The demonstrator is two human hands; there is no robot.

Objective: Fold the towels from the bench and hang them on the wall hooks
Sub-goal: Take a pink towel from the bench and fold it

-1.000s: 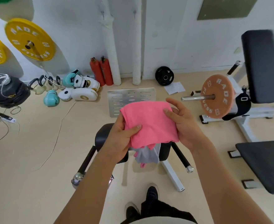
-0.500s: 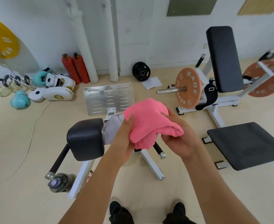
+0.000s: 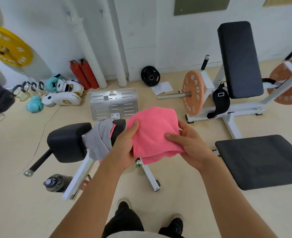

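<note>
You hold the pink towel (image 3: 154,131) folded in mid-air over the bench (image 3: 68,141), left hand (image 3: 124,148) and right hand (image 3: 188,146) each pinching a side edge, thumbs on top, likely to keep the layers square. A grey towel (image 3: 98,141) waits draped on the bench (a second ago your view faced further left).
</note>
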